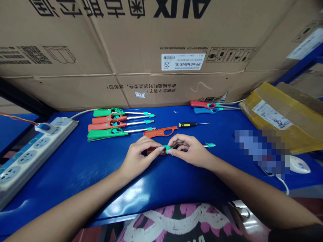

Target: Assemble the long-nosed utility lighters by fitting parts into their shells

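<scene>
Both hands are at an orange stick lighter (153, 152), its body partly covered by my fingers and its metal tip (210, 145) showing beyond my right hand. My left hand (141, 153) pinches near a small green part (166, 148) in the body. From the other side, the thumb and fingers of my right hand (193, 151) close on that same green part. Just behind the hands lies a loose orange shell half (160, 132) with a trigger opening. A black and yellow screwdriver (188, 124) rests behind my right hand.
Several assembled green and orange stick lighters (107, 125) lie in a row at left. Red and blue lighters (204, 106) lie at back right. A power strip (32, 151), yellow-taped carton (285, 121) and white mouse (299, 164) flank the blue table; a large cardboard box (141, 40) walls the back.
</scene>
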Motion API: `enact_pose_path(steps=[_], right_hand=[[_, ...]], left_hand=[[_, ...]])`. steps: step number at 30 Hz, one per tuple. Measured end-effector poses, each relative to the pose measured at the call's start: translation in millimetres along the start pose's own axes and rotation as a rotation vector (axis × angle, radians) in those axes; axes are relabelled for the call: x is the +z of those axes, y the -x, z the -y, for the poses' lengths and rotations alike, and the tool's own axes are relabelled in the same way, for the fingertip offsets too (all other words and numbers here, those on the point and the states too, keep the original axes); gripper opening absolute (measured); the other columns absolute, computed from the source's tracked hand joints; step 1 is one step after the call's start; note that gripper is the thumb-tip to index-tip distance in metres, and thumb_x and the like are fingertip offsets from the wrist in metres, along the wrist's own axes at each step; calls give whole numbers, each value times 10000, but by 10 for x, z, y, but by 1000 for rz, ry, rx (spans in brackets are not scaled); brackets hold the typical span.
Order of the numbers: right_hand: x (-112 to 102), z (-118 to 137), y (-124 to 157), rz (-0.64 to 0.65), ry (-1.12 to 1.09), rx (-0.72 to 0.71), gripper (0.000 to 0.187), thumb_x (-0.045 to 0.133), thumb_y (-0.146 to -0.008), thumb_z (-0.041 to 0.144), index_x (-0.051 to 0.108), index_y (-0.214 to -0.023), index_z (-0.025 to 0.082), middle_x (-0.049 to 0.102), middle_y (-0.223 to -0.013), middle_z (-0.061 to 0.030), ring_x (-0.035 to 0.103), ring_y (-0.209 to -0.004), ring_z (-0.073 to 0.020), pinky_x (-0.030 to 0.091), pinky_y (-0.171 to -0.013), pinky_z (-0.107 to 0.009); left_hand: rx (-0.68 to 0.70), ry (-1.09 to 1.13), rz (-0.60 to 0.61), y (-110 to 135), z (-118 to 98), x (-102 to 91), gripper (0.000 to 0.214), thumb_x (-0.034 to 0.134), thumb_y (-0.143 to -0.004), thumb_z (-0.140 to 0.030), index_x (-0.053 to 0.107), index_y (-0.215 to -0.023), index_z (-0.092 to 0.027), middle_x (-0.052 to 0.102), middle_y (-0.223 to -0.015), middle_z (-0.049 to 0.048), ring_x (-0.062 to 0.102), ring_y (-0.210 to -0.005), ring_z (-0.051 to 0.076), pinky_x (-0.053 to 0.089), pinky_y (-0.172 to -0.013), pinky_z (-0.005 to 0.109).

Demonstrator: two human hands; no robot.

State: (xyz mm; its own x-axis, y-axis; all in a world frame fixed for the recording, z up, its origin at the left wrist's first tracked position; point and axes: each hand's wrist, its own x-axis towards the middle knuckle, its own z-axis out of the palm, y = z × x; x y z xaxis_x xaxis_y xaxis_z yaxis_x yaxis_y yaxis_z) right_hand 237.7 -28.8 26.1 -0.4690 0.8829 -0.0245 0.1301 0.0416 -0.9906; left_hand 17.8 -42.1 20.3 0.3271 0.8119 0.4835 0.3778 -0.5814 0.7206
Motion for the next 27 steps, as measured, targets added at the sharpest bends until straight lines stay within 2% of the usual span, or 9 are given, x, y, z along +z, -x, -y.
enact_pose_path(steps=[3, 6, 9, 13, 18, 20, 23, 25, 27], right_hand=[[32, 1, 21, 61, 44, 6, 235, 795, -774, 329, 646, -880, 182, 664, -812, 6, 645, -739, -112, 526, -665, -234], [46, 2, 29, 66, 42, 15, 255, 810, -758, 347, 632, -833, 180, 645, -780, 20, 617, -677, -94, 508, -627, -225], [38, 4, 22, 68, -60, 58, 274, 807, -764, 371, 621, -823, 178, 648, -763, 18, 635, -684, -99, 529, -652, -234], [12, -5, -8, 26, -149, 78, 287, 786, -785, 421, 654, -839, 173, 682, -731, -3, 669, -687, -118, 563, -679, -261], [-23, -27, -27, -27, -8, 21, 248, 728, -836, 406, 668, -821, 166, 693, -746, -27, 665, -682, -128, 550, -633, -259], [-41, -20, -17, -53, 115, -26, 213, 698, -859, 377, 684, -854, 164, 694, -807, -39, 646, -678, -120, 529, -583, -239], [-75, 6, 15, -71, 288, -177, 265, 701, -862, 302, 688, -1108, 204, 692, -1084, -72, 660, -781, -126, 552, -598, -232], [-97, 17, 38, 24, 394, -329, 330, 678, -897, 270, 665, -1226, 255, 673, -1195, -68, 676, -928, -149, 593, -743, -267], [-112, 10, 55, 135, 485, -449, 292, 617, -957, 266, 676, -1242, 281, 697, -1179, -55, 674, -1034, -164, 579, -898, -311]], left_hand=[[-11, 23, 4, 13, -24, 17, 63, 733, -892, -225, 766, -847, -194, 743, -780, 9, 622, -715, 128, 508, -700, 262], [-10, 45, 32, 25, -45, 28, 61, 723, -897, -212, 767, -858, -196, 743, -784, 12, 624, -731, 129, 512, -699, 258], [-8, 67, 57, 28, -50, 25, 84, 692, -915, -199, 771, -890, -188, 751, -813, 27, 638, -744, 133, 524, -712, 263], [9, 69, 35, 27, -27, 27, 126, 772, -848, -225, 770, -962, -171, 756, -835, 40, 652, -735, 139, 535, -706, 267], [-42, 23, 31, 32, -2, 26, 63, 733, -880, -221, 772, -918, -190, 750, -805, 22, 636, -708, 130, 524, -694, 262], [-43, 6, 30, 29, -1, 14, 59, 717, -885, -220, 763, -905, -188, 747, -806, 24, 633, -716, 136, 520, -687, 264], [-22, -30, 85, 17, -12, -9, 60, 694, -889, -223, 736, -874, -183, 721, -781, 25, 615, -728, 149, 506, -685, 274], [-13, -43, 159, 9, -23, -18, 75, 659, -905, -221, 712, -870, -180, 697, -782, 25, 604, -750, 155, 495, -698, 281], [-19, -30, 210, 5, -33, -18, 95, 624, -927, -225, 695, -884, -179, 682, -799, 27, 595, -762, 154, 485, -708, 284]])
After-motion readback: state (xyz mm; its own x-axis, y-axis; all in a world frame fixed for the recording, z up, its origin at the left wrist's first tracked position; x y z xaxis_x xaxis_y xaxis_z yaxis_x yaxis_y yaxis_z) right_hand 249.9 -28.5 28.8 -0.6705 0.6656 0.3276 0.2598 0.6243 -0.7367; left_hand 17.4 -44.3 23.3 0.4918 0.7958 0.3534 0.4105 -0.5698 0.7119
